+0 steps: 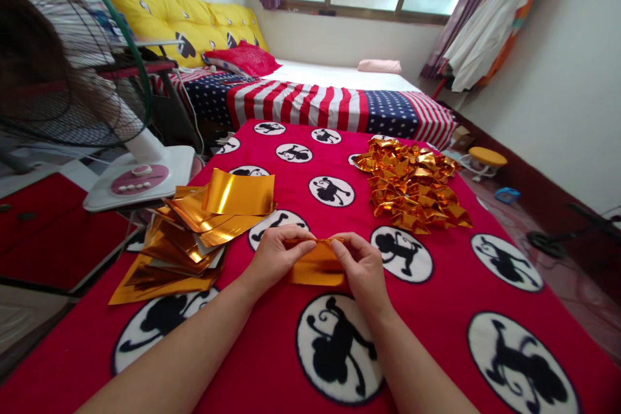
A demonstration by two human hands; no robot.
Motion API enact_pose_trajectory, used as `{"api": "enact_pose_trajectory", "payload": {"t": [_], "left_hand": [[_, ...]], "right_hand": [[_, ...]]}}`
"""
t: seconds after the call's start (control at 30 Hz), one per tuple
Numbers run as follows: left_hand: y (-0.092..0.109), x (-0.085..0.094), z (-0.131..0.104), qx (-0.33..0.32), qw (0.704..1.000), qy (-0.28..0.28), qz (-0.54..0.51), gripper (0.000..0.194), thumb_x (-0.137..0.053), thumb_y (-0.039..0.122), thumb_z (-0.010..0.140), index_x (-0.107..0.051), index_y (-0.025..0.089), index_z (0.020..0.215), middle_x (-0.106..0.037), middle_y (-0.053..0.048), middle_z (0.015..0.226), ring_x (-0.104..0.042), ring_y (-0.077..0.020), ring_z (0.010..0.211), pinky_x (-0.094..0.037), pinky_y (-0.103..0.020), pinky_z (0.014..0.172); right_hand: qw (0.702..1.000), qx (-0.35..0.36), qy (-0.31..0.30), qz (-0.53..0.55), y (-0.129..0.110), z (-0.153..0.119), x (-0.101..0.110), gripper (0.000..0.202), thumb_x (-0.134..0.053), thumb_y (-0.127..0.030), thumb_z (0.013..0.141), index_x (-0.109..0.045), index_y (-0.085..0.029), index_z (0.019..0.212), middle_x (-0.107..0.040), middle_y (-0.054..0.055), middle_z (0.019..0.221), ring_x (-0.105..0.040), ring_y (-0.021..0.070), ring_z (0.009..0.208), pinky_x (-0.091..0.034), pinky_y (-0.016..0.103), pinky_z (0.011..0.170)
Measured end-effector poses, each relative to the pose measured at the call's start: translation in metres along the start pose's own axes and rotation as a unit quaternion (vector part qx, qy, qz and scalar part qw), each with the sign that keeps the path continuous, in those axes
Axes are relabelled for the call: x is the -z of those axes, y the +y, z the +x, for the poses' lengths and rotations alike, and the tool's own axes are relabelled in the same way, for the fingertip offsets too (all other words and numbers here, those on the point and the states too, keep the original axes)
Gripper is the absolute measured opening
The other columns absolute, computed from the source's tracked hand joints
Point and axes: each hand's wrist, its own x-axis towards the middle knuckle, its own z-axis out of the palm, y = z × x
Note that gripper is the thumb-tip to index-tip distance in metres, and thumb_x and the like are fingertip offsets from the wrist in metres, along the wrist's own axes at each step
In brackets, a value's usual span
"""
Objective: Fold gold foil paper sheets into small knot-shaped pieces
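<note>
A sheet of gold foil paper (317,270) lies in front of me at the middle of the red cloth, its far edge pinched up between my fingers. My left hand (280,253) grips that edge at the left with thumb and fingertips. On the right side, my right hand (361,265) pinches the same edge, close to the other hand. To the left is a loose stack of flat gold foil sheets (189,239), one curling up on top. A heap of folded gold foil pieces (412,184) sits at the far right.
The red cloth (422,336) with black monkey figures covers the surface. A fan (140,171) on a white base stands at the left. Behind is a bed with a striped and starred cover (310,107). A yellow-topped stool (488,156) is on the floor at right.
</note>
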Motion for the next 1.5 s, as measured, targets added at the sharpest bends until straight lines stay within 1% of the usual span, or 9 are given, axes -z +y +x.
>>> {"api": "enact_pose_trajectory", "payload": {"t": [0.27, 0.57, 0.83, 1.0, 1.17, 1.3, 1.4, 1.5], "left_hand": [[0.004, 0.0, -0.001, -0.007, 1.0, -0.002, 0.011, 0.013, -0.068, 0.028, 0.08, -0.074, 0.016, 0.08, -0.072, -0.005, 0.08, -0.065, -0.0158, 0.073, -0.049, -0.024, 0.069], [0.005, -0.001, -0.001, -0.02, 1.0, -0.001, 0.014, 0.014, -0.067, 0.028, 0.081, -0.074, 0.017, 0.079, -0.072, -0.005, 0.078, -0.065, -0.0158, 0.073, -0.05, -0.024, 0.069], [0.005, -0.001, -0.001, -0.016, 1.0, 0.007, 0.015, 0.011, -0.068, 0.025, 0.08, -0.074, 0.017, 0.079, -0.072, -0.005, 0.078, -0.064, -0.0151, 0.072, -0.049, -0.023, 0.068], [0.006, -0.001, -0.001, -0.02, 1.0, 0.005, 0.017, 0.013, -0.068, 0.028, 0.08, -0.074, 0.017, 0.078, -0.073, -0.005, 0.078, -0.065, -0.0157, 0.072, -0.05, -0.024, 0.068], [0.002, -0.002, -0.001, 0.016, 1.0, 0.011, 0.003, 0.016, -0.07, 0.031, 0.078, -0.076, 0.017, 0.082, -0.075, -0.005, 0.081, -0.067, -0.017, 0.074, -0.052, -0.024, 0.068], [-0.004, -0.001, 0.0, 0.045, 0.998, 0.044, -0.013, 0.02, -0.073, 0.036, 0.075, -0.076, 0.017, 0.081, -0.075, -0.005, 0.078, -0.067, -0.0174, 0.07, -0.051, -0.023, 0.063], [-0.005, 0.0, 0.001, 0.056, 0.996, 0.062, -0.013, 0.018, -0.074, 0.035, 0.073, -0.076, 0.017, 0.077, -0.075, -0.004, 0.074, -0.066, -0.0169, 0.067, -0.051, -0.023, 0.06], [-0.005, 0.001, 0.001, 0.061, 0.996, 0.062, 0.003, 0.015, -0.071, 0.032, 0.075, -0.077, 0.018, 0.079, -0.075, -0.003, 0.073, -0.066, -0.0171, 0.066, -0.051, -0.024, 0.06]], "right_hand": [[0.999, 0.015, 0.029, -0.039, -0.001, -0.001, 0.001, 0.022, -0.065, -0.037, 0.081, -0.067, -0.017, 0.074, -0.061, 0.001, 0.066, -0.055, 0.0144, 0.061, -0.044, 0.023, 0.056], [0.997, 0.021, 0.039, -0.056, -0.005, -0.002, 0.0, 0.026, -0.065, -0.039, 0.081, -0.065, -0.017, 0.067, -0.058, -0.001, 0.06, -0.051, 0.013, 0.057, -0.04, 0.022, 0.052], [0.999, -0.001, 0.026, -0.029, -0.003, -0.001, 0.0, 0.023, -0.066, -0.039, 0.08, -0.069, -0.017, 0.076, -0.064, 0.002, 0.068, -0.057, 0.0154, 0.063, -0.045, 0.024, 0.057], [0.998, 0.008, 0.032, -0.05, 0.0, -0.001, 0.001, 0.025, -0.065, -0.041, 0.082, -0.069, -0.017, 0.076, -0.064, 0.002, 0.068, -0.058, 0.0162, 0.063, -0.045, 0.025, 0.057], [0.995, 0.036, 0.058, -0.072, -0.002, -0.001, 0.002, 0.022, -0.064, -0.038, 0.082, -0.069, -0.018, 0.074, -0.064, 0.002, 0.067, -0.056, 0.016, 0.064, -0.044, 0.024, 0.058], [0.993, 0.036, 0.089, -0.068, -0.002, -0.001, 0.004, 0.022, -0.065, -0.038, 0.082, -0.069, -0.018, 0.075, -0.065, 0.002, 0.069, -0.058, 0.0166, 0.066, -0.046, 0.025, 0.061], [0.992, 0.033, 0.096, -0.068, 0.0, 0.0, 0.005, 0.022, -0.065, -0.039, 0.082, -0.069, -0.018, 0.075, -0.065, 0.002, 0.069, -0.058, 0.0169, 0.066, -0.046, 0.026, 0.061], [0.992, 0.03, 0.103, -0.066, 0.0, 0.001, 0.007, 0.023, -0.066, -0.039, 0.082, -0.07, -0.017, 0.076, -0.067, 0.003, 0.071, -0.059, 0.0173, 0.068, -0.047, 0.026, 0.062]]}}
